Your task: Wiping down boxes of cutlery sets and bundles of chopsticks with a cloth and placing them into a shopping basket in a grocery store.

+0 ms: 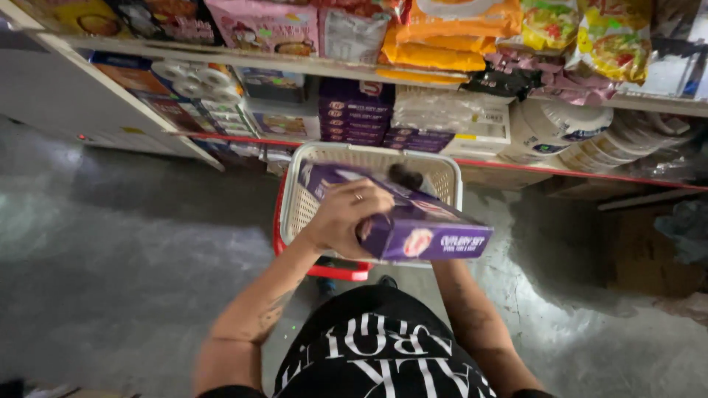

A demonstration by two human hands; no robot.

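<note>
My left hand (345,215), a ring on one finger, grips the top of a long purple carton (413,225) with a picture label on its near end. The carton lies tilted across the rim of a cream shopping basket (442,171) with a red frame and handle (335,270), held at waist height in front of me. My right forearm (466,306) reaches up under the carton and basket, and the hand itself is hidden beneath them. A small dark object (407,177) shows inside the basket behind the carton.
Store shelves stand straight ahead. They hold a stack of matching purple cartons (355,112), stacks of white paper plates (568,129), pink and orange snack bags (442,29) and other boxes. A white cabinet (66,96) is at the left. Grey concrete floor (125,273) lies below.
</note>
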